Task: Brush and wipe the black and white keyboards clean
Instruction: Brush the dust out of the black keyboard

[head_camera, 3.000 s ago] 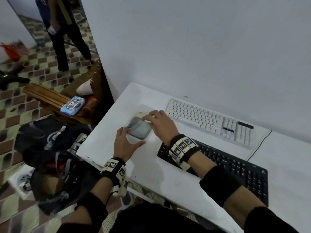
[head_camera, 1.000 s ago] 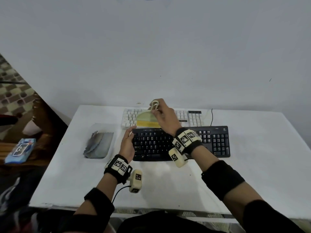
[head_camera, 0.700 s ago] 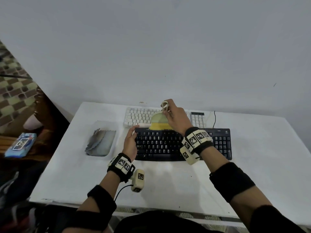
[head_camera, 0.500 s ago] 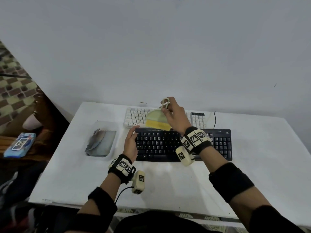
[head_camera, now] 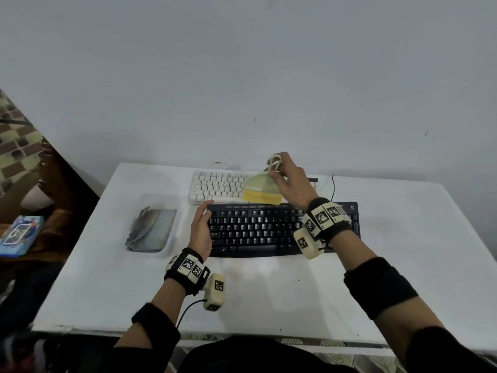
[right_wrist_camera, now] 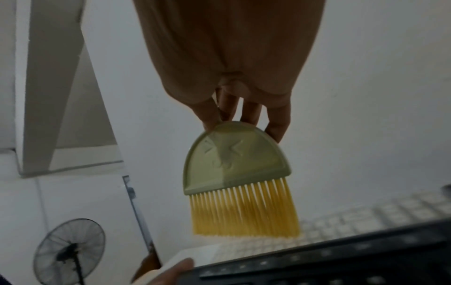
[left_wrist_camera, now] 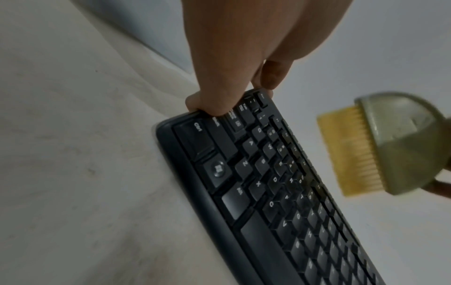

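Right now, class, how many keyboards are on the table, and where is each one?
2. The black keyboard lies nearest the person, its left end held by the left hand. The white keyboard lies behind it by the wall, partly hidden by the brush.

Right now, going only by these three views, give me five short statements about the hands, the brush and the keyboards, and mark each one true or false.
1. The right hand holds the brush by its handle. True.
2. The brush bristles are pressed into the black keyboard. False: the left wrist view shows them apart from its keys.
3. The left hand holds the black keyboard at its left end. True.
4. The white keyboard lies nearer the person than the black one. False: it lies behind it, toward the wall.
5. The cloth is draped over the white keyboard. False: it lies in a clear tray left of the keyboards.
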{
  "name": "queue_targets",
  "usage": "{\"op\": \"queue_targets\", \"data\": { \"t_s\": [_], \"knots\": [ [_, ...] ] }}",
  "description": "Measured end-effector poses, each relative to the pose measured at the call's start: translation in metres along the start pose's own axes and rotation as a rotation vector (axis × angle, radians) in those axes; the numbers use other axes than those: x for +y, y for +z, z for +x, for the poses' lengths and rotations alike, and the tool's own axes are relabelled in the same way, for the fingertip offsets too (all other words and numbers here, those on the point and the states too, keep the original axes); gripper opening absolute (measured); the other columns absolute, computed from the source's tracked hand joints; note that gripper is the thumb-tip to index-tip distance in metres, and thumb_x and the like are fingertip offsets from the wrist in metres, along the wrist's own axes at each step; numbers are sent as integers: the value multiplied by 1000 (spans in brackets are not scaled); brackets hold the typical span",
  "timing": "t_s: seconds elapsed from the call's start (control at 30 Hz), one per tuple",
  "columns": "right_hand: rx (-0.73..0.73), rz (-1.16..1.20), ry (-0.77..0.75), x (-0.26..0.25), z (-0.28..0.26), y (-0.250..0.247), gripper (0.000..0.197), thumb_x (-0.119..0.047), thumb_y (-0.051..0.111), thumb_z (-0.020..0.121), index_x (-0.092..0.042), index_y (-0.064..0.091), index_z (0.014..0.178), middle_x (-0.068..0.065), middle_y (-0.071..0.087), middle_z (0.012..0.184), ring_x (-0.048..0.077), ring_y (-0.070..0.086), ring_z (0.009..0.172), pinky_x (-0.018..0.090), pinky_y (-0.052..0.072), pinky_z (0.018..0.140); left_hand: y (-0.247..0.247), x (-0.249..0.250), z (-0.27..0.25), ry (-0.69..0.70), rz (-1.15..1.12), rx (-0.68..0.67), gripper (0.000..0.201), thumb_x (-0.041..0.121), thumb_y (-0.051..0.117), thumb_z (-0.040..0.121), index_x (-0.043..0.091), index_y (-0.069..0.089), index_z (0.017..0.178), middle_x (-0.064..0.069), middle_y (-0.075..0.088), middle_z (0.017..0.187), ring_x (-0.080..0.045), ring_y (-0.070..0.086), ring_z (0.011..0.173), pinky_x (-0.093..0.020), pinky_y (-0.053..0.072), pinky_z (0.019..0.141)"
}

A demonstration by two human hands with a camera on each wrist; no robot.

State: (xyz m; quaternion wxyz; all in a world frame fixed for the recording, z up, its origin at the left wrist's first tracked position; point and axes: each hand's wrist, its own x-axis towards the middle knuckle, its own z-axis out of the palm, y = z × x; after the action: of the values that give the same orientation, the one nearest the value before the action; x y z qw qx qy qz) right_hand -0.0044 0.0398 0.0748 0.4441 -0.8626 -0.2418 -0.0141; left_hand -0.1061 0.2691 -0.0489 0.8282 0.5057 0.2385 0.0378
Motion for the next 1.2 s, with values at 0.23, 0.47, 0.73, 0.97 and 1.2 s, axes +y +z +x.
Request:
{"op": "queue_targets", "data": {
  "t_s": [0.23,0.47,0.73,0.97,1.2],
  "knots": [
    [-140,-24,-115,-25,12,46,19,-14,53,103,-13,47,121,-7,67,91,11,66,73,20,46,62,4,4,-6,29,-7,-8,32,13,40,108,17,60,133,-8,67,128,-12,71,100,-28,57,76],
    [-96,-230,-22,9,-4,-9,20,-10,53,102,-15,45,120,2,69,93,23,66,70,39,57,66,2,2,-3,22,-4,11,35,13,38,109,18,60,136,-7,62,139,-23,62,125,-35,54,89],
    [-23,-156,-94,-17,-11,6,19,-15,51,104,-11,47,122,8,71,105,21,70,76,33,60,65,2,-1,-2,18,16,36,34,19,38,109,26,65,128,-8,62,142,-26,58,132,-47,48,109],
    [-172,-396,-509,-30,-47,68,32,-2,60,94,-15,53,122,11,73,108,25,68,86,37,57,72,13,17,-18,-112,-5,21,63,69,64,77,23,73,119,-15,74,117,-32,73,102,-53,58,89],
    [-181,-556,-538,4,-74,68,48,2,63,86,-23,53,125,2,66,129,26,61,113,45,55,87,20,25,-25,-70,-57,25,74,74,60,54,28,69,112,-8,74,104,-21,72,89,-40,57,79]
  ]
}}
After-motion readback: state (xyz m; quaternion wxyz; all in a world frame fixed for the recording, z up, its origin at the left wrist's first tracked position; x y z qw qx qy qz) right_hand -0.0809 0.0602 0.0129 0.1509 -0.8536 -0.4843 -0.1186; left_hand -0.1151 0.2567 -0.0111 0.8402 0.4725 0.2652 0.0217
